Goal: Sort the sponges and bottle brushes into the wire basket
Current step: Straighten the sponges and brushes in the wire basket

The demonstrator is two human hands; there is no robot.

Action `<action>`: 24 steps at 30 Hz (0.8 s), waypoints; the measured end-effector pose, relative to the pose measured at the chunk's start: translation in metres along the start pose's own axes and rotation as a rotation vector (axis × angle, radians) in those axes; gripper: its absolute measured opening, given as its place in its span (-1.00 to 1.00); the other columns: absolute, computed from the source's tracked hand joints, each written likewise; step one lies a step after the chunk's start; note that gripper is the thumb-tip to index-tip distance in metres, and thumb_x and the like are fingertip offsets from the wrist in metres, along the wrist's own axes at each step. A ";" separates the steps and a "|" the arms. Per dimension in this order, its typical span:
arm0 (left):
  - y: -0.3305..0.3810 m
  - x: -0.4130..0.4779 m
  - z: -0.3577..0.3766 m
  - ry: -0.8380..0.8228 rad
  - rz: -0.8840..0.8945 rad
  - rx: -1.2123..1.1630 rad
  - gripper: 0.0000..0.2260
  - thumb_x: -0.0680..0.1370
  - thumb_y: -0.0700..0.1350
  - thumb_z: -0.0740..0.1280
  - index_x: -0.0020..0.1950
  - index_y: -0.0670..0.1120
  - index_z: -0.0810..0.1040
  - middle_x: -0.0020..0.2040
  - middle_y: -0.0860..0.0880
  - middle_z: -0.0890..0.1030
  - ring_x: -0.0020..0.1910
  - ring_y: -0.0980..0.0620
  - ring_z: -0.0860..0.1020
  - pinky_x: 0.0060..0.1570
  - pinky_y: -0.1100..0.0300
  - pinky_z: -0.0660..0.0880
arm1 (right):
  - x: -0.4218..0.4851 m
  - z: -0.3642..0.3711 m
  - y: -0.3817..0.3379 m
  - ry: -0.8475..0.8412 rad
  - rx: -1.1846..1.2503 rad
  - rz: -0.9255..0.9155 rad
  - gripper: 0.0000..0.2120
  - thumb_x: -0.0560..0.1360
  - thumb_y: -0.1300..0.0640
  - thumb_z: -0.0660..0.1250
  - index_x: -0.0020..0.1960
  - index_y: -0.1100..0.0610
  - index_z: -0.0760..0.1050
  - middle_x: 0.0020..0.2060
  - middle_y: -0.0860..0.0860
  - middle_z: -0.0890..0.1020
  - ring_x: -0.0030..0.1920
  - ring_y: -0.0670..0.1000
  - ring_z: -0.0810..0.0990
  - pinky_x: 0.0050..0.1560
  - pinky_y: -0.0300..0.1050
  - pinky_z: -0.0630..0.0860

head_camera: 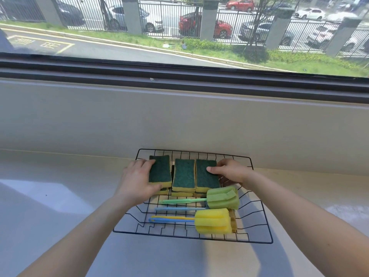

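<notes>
A black wire basket (261, 222) stands on the pale counter. Across its far half lie three stacks of yellow sponges with dark green scouring tops. My left hand (137, 180) grips the left sponge stack (160, 172) from its left side. My right hand (231, 172) grips the right sponge stack (206, 175), thumb on its green top. The middle stack (184, 174) is untouched. In the near half lie a green-headed bottle brush (222, 197), a yellow-headed brush (213, 220), and a blue handle (175, 208) whose head is hidden.
A pale wall (179, 120) rises just behind the basket, with a dark window frame (179, 76) above it. The counter (60, 196) extends left and right of the basket, with bright sun patches on it.
</notes>
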State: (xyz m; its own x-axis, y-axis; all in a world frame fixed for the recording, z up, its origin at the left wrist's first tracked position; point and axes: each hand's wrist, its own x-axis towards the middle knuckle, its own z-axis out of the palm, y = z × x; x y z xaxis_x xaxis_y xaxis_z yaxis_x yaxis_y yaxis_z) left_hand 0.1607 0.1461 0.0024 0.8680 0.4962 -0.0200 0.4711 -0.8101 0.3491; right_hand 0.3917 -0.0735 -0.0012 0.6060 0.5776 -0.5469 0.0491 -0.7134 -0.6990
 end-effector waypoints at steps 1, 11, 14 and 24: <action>0.000 0.001 0.004 -0.008 0.003 0.006 -0.24 0.38 0.22 0.38 0.50 -0.07 0.30 0.37 -0.08 0.46 0.37 -0.10 0.32 0.33 -0.02 0.32 | 0.000 0.003 -0.002 -0.004 -0.013 -0.002 -0.56 0.40 -0.27 0.49 0.04 0.03 0.49 -0.06 0.03 0.69 -0.14 -0.02 0.72 -0.23 -0.18 0.65; -0.013 0.011 0.014 0.058 0.069 0.135 -0.24 0.29 0.22 0.49 0.42 0.05 0.36 0.23 0.00 0.57 0.29 -0.06 0.40 0.35 -0.05 0.22 | 0.000 0.003 -0.008 0.031 -0.218 0.002 -0.23 0.42 -0.31 0.44 0.40 0.20 0.40 0.12 0.09 0.62 0.08 0.11 0.63 0.07 0.02 0.61; -0.017 0.007 0.018 0.053 0.099 0.227 -0.16 0.24 0.28 0.46 0.45 0.05 0.30 0.26 0.00 0.54 0.33 -0.08 0.36 0.40 -0.09 0.17 | -0.007 0.002 -0.020 0.238 -0.557 -0.091 -0.26 0.45 -0.36 0.34 0.39 0.16 0.40 0.22 0.12 0.61 0.17 0.14 0.58 0.00 -0.03 0.52; -0.013 0.003 0.025 0.061 0.093 0.324 -0.14 0.26 0.20 0.51 0.47 0.01 0.25 0.25 -0.05 0.54 0.40 -0.16 0.31 0.40 -0.23 0.16 | 0.006 0.076 -0.113 0.100 -0.823 -0.571 -0.71 0.65 0.04 0.20 0.25 0.18 0.53 0.12 0.17 0.63 0.13 0.21 0.57 0.10 0.10 0.56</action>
State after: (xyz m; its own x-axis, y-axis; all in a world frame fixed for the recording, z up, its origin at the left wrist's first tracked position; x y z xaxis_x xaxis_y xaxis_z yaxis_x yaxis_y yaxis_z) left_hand 0.1613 0.1506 -0.0255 0.9030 0.4257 0.0577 0.4246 -0.9049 0.0307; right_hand 0.3290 0.0409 0.0395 0.3823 0.9097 -0.1620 0.8633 -0.4142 -0.2884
